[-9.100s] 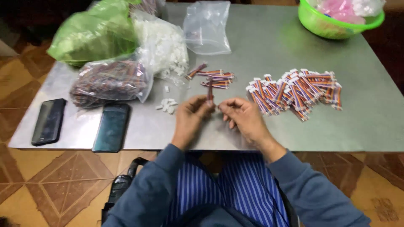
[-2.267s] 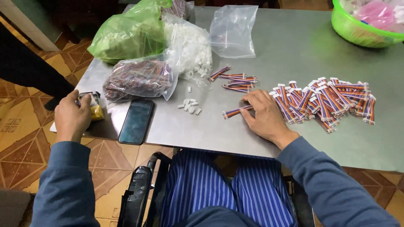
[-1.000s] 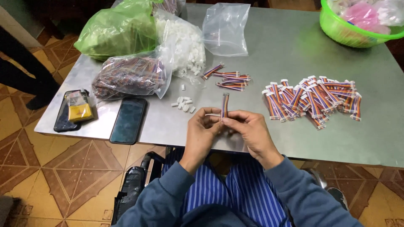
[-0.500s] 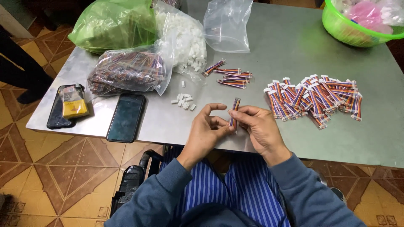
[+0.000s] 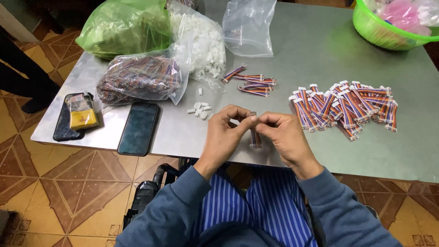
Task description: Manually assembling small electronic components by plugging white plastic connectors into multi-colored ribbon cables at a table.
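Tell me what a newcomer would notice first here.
Both hands, left hand and right hand, meet at the table's near edge, pinching one striped wire bundle between them. To their right lies a big pile of capped bundles. At the far left, a green bag sits behind a clear bag of wires.

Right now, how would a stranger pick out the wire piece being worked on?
On the grey table, look between the left hand and right hand at the near edge. The short striped cable hangs from their fingertips, alone, unlike the finished pile lying right.
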